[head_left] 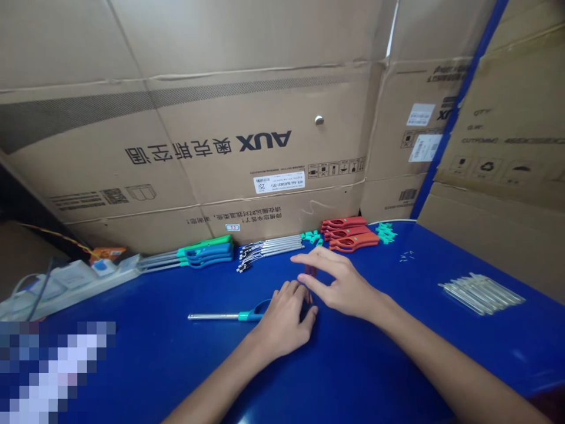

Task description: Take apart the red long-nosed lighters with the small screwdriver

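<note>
A long-nosed gas lighter (216,317) lies on the blue tabletop, its metal tube pointing left, with a teal collar and a blue handle. My left hand (285,318) is closed over that handle and hides most of it. Just above and to the right, my right hand (339,280) hovers with thumb and forefinger apart; its other fingers are partly hidden, and nothing shows between them. Behind my hands lie several metal lighter tubes with wires (280,245), small teal collars (311,237) and orange-red lighter handles (353,240).
Blue and green lighters (205,253) are stacked at the back left, beside a power strip (75,282) with plugs. Teal parts (386,232), tiny pale pieces (406,256) and clear tube-like parts (483,292) lie to the right. Cardboard panels (198,118) wall in the back.
</note>
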`<state>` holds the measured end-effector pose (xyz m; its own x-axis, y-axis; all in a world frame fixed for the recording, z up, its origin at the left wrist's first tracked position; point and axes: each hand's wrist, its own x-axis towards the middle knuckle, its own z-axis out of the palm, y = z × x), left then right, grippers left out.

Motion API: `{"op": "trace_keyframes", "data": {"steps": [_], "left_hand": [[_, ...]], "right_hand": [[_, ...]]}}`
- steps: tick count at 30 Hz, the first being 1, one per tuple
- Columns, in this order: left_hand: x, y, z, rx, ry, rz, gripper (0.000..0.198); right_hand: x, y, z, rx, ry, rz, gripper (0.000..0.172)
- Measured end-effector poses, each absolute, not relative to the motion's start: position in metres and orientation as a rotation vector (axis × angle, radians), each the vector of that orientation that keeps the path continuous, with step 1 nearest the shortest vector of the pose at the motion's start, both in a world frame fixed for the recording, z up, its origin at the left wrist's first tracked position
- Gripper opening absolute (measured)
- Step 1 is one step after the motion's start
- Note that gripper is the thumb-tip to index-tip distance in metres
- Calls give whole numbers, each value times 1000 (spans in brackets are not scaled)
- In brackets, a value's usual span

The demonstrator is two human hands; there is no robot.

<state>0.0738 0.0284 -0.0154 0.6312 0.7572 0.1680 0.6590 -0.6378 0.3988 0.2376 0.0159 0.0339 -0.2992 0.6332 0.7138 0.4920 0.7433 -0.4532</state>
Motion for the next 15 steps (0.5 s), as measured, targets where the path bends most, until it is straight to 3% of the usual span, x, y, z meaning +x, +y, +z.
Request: {"op": "trace_keyframes", "data": {"steps": [2, 7, 15], "left_hand": [[72, 29, -11, 2525, 1113, 423, 6], [70, 24, 1, 2708, 1106, 232, 16], [82, 22, 3, 3199, 1084, 52, 24]], "right_hand": [[240, 18, 35, -866, -1870, 110, 28], [245, 27, 31, -914, -1752, -25, 21], [248, 34, 29, -989, -1729, -110, 27]]}}
